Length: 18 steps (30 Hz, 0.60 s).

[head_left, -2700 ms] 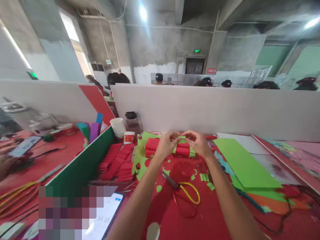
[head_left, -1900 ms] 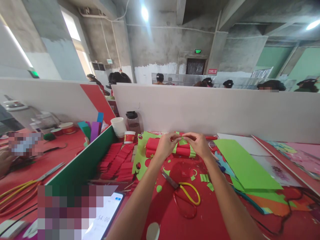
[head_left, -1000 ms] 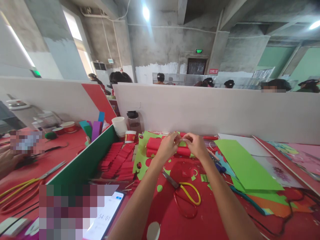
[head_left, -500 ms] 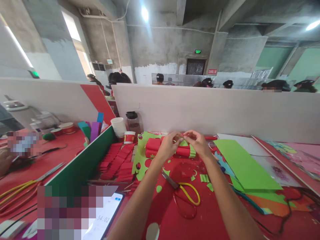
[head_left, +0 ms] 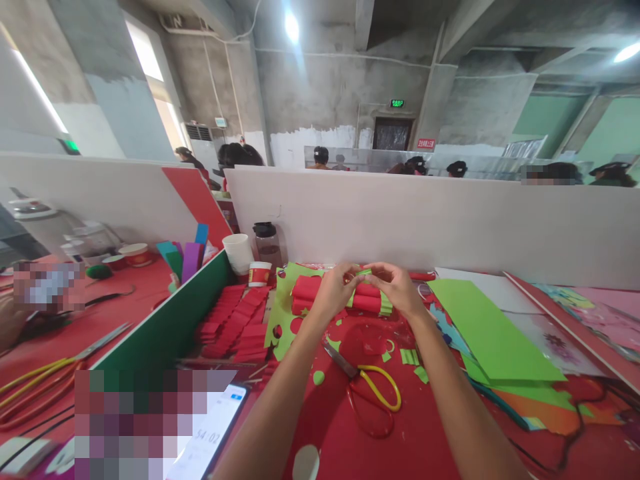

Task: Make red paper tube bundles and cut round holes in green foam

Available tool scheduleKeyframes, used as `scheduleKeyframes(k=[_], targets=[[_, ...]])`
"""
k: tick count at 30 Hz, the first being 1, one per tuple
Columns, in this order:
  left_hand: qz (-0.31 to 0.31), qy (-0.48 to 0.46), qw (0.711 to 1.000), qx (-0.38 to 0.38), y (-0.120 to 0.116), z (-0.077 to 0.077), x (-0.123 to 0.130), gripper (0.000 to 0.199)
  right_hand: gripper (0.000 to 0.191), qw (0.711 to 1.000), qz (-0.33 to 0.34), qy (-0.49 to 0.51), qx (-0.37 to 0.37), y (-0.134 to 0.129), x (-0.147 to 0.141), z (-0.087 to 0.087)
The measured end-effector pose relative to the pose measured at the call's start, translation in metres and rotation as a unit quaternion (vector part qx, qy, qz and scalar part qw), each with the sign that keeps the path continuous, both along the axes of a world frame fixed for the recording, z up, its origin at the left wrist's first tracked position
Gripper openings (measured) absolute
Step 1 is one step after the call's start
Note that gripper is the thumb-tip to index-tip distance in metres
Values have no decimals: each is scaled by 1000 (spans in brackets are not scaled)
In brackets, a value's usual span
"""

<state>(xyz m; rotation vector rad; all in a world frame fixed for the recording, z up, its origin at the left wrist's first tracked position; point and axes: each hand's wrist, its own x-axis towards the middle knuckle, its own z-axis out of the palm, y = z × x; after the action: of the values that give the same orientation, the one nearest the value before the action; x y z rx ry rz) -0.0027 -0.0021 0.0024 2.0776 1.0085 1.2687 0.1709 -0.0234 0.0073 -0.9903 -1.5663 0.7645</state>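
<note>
My left hand [head_left: 340, 287] and my right hand [head_left: 395, 285] meet at the far side of the red table, fingertips closed on a small green piece [head_left: 364, 273] between them. Beneath and behind my hands lie red rolled pieces [head_left: 367, 300] with green strips, partly hidden by my fingers. A green sheet with round holes [head_left: 281, 327] sits to their left. Scissors with one yellow and one red handle [head_left: 367, 387] rest on the table between my forearms. Small green scraps [head_left: 410, 357] lie near my right wrist.
Stacked red strips [head_left: 235, 320], paper cups [head_left: 238, 253] and a bottle [head_left: 267, 243] stand left. A lit phone [head_left: 213, 433] lies front left. Green sheets [head_left: 495, 327] are at right. A white partition [head_left: 425, 220] rises behind. Another person's hand [head_left: 13, 320] shows far left.
The fingertips of both hands have shifted slightly, and the green piece now shows between them where a red edge was visible. The scissors and materials have stayed put.
</note>
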Motion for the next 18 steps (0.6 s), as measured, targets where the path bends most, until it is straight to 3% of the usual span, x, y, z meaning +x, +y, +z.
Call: scheduleKeyframes(k=[8, 18], targets=[[-28, -6, 999, -16, -4, 5, -1, 29, 30, 999, -22, -25, 18, 0, 2, 1], [-9, -5, 1000, -20, -5, 7, -1, 29, 30, 999, -21, -21, 20, 3, 4, -2]])
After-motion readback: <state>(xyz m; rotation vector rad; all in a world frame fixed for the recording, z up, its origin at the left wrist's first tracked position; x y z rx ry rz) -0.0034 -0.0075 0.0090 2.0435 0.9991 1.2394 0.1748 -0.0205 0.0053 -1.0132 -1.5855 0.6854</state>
